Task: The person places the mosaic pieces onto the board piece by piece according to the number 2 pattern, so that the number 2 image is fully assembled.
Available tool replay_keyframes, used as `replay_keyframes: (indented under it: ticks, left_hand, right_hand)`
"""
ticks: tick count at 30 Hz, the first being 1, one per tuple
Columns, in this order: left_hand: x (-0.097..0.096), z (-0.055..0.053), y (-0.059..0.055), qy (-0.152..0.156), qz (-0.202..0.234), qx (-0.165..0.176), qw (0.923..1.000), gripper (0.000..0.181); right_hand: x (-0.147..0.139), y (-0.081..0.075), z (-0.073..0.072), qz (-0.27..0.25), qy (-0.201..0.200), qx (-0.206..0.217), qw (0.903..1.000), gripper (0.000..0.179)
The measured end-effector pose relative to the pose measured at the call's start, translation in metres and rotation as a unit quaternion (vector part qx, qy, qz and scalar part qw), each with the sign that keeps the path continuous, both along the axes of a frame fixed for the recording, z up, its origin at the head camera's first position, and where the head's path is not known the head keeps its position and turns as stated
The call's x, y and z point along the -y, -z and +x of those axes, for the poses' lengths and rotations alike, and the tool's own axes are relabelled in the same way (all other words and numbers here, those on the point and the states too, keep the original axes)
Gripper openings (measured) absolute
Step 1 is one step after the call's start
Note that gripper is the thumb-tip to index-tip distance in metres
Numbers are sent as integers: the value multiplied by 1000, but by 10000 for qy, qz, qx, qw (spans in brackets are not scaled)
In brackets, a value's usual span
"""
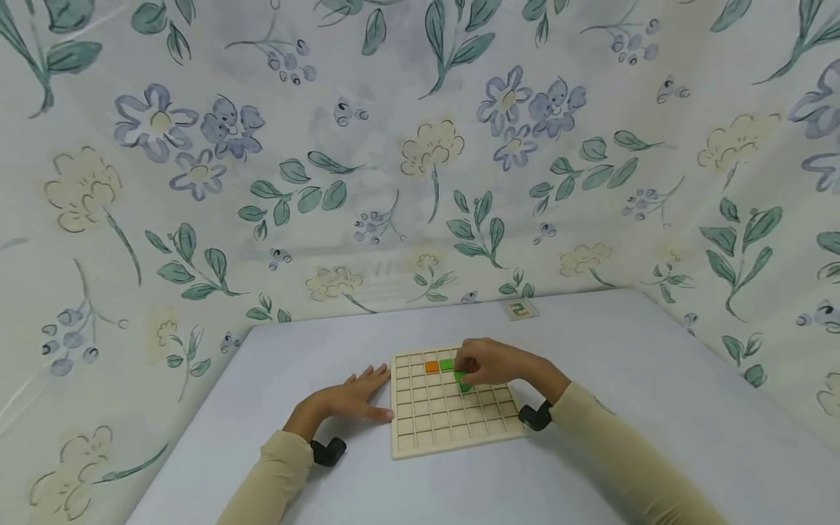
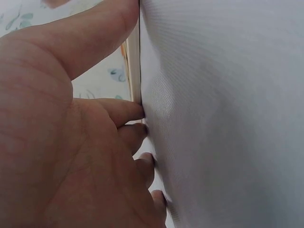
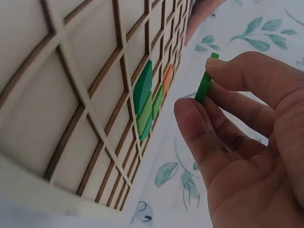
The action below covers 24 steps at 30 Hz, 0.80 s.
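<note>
Pinching green tile point(image 3: 205, 84) by its edges with right hand point(image 1: 494, 361), keeping face clear; resting straight-fingered left hand point(image 1: 351, 399) beside board point(image 1: 440, 421), probably touching for steadiness.

The head view looks forward and down from above the table point(image 1: 370, 485), far enough back to take in the left hand point(image 1: 352, 399), the right hand point(image 1: 496, 362), the whole board point(image 1: 426, 421) and the cloth point(image 1: 394, 146) behind; the left wrist view sits close under its hand, facing outward along it, the tabletop turned upright at right; the right wrist view, also close, faces past its hand, the board slanting at left; it shares the orange tile point(image 1: 432, 367) with the head view; the left wrist view shares the board's edge.
</note>
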<state>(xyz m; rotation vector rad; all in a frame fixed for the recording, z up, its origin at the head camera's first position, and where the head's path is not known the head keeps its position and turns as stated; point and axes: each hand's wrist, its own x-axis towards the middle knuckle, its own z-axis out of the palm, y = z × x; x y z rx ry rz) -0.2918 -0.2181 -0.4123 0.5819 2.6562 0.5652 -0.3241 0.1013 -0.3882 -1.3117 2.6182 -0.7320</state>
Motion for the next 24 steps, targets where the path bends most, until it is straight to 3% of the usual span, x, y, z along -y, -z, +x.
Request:
replay_keyframes:
  ticks: [5, 14, 24]
  left_hand:
    - [2, 2, 1, -21, 33, -26, 10000, 100]
    - [-3, 2, 1, -45, 66, -14, 10000, 97]
    - [2, 3, 2, -101, 44, 3, 9999, 97]
  right_hand:
    - [12, 4, 0, -59, 1, 54, 10000, 11]
    - [17, 14, -3, -105, 469, 234, 9986, 10]
    - [24, 25, -3, -88, 455, 128, 9988, 12]
